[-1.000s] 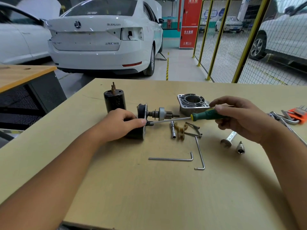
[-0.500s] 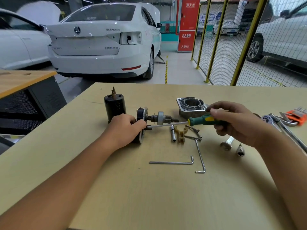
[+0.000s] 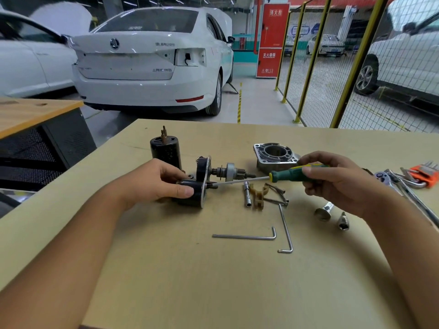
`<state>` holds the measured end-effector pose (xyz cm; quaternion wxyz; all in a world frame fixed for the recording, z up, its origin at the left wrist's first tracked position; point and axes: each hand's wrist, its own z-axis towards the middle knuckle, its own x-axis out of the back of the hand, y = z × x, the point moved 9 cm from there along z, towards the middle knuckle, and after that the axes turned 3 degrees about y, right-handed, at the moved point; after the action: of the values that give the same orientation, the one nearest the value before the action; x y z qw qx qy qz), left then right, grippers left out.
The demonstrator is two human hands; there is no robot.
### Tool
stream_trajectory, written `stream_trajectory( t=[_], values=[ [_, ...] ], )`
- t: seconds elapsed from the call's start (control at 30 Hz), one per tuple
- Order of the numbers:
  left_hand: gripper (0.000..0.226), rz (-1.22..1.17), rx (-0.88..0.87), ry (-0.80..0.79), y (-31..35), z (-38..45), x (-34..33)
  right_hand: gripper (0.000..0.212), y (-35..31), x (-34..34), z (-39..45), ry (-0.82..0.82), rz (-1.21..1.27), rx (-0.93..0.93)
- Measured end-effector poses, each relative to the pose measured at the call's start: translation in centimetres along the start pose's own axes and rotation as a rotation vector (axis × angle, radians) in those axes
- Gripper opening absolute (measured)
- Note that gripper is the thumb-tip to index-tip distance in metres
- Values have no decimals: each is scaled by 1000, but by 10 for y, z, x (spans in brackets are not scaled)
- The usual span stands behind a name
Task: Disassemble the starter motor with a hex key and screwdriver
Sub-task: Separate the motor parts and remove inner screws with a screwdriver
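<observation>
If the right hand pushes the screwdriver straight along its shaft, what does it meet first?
The right hand points the screwdriver leftward; its tip already seems to sit at a screw on the starter motor flange, which the left hand grips. Depth is unclear.

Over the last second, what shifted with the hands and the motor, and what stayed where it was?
Little changed. The left hand kept its grip on the motor body, the thumb now lying along its side. The right hand kept holding the screwdriver, its tip still at the end plate. The two hex keys, the aluminium housing and the loose parts lie on the table as before.
</observation>
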<state>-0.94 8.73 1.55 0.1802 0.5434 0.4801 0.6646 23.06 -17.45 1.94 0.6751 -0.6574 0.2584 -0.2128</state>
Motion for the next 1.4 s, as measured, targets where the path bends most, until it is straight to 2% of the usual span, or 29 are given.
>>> stream_trajectory(
  t=[0.13, 0.23, 0.33, 0.43, 0.57, 0.77, 0.87, 0.97, 1.07, 1.17, 1.33, 1.4],
  values=[
    [34, -6, 21, -4, 0, -1, 2, 33, 5, 1, -1, 9, -105, -68],
    [34, -18, 18, -2, 0, -2, 3, 24, -2, 2, -2, -19, -48, 0],
    [35, -21, 3, 8, -1, -1, 3, 34, -4, 0, -3, -23, -36, 34],
    [36, -23, -6, 12, -1, 0, 4, 33, 1, -2, -3, 5, -74, -24],
    [41, -29, -5, 6, -3, 1, 4, 42, 12, 0, -6, -9, -220, -139],
    [39, -43, 1, -1, -6, 2, 4, 39, 0, 1, -5, -12, -69, -11],
    [39, -55, -2, 0, -6, 2, 4, 37, 4, -4, -5, -37, -85, -57],
    [40, -51, -5, 4, -6, 2, 4, 41, 12, -2, -7, -35, -204, -142],
    [41, -56, -1, 5, -7, 3, 4, 33, 6, -1, -5, -38, -143, -78],
    [45, -60, -4, 1, -6, 3, 4, 38, 1, 3, -3, 8, -80, -28],
    [45, -64, -5, -10, -8, 3, 4, 34, 4, -6, -7, -24, -47, -75],
    [41, -62, -3, -14, -9, 4, 4, 43, 6, -4, -8, -11, -118, -121]
  ],
)
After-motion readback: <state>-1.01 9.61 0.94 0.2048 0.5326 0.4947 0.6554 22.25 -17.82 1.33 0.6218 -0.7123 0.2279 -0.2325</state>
